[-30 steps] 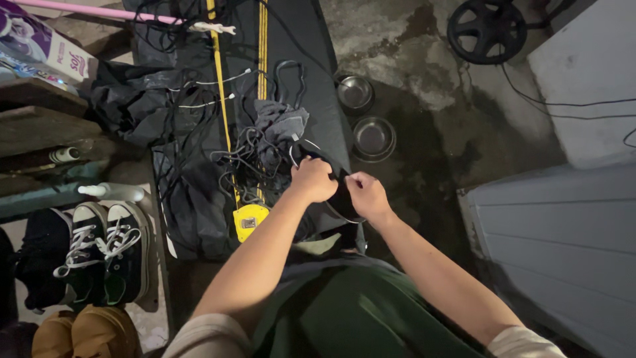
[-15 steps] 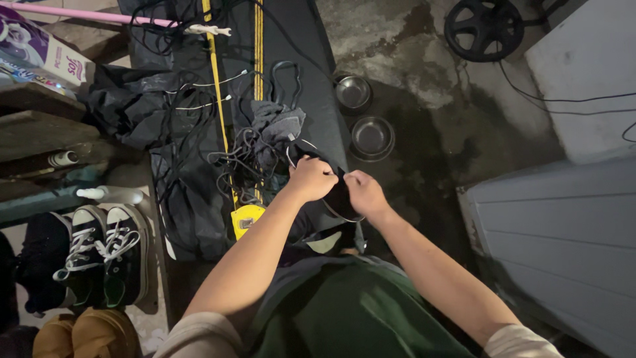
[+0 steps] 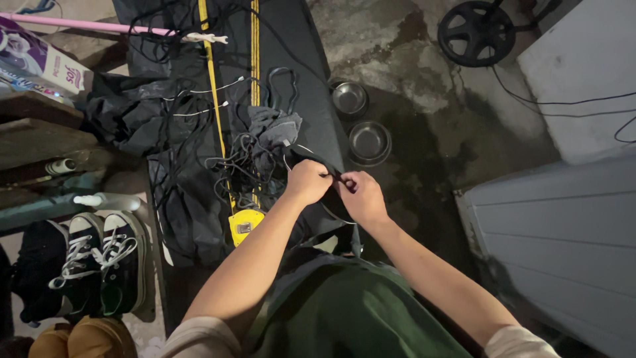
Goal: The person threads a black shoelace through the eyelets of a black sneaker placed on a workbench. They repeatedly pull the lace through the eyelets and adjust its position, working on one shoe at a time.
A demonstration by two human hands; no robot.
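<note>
My left hand (image 3: 307, 181) and my right hand (image 3: 362, 196) meet over the near end of a long black bag (image 3: 291, 59) with yellow stripes. Both pinch a black strap (image 3: 317, 158) that loops out from under my fingers. Just left of my hands lies a tangle of black cables (image 3: 242, 166) with a grey cloth (image 3: 271, 129) on top. A yellow tape measure (image 3: 244, 224) sits below the tangle, beside my left forearm.
Two metal bowls (image 3: 368, 141) stand on the stained concrete floor right of the bag. Black sneakers (image 3: 106, 258) and tan boots (image 3: 79, 338) sit at lower left. A grey panelled door (image 3: 563, 232) lies at right, a black wheel (image 3: 476, 32) at top right, a pink rod (image 3: 86, 25) at top left.
My hands stay together on the strap; my fingers have shifted slightly along it. The view has drifted a little.
</note>
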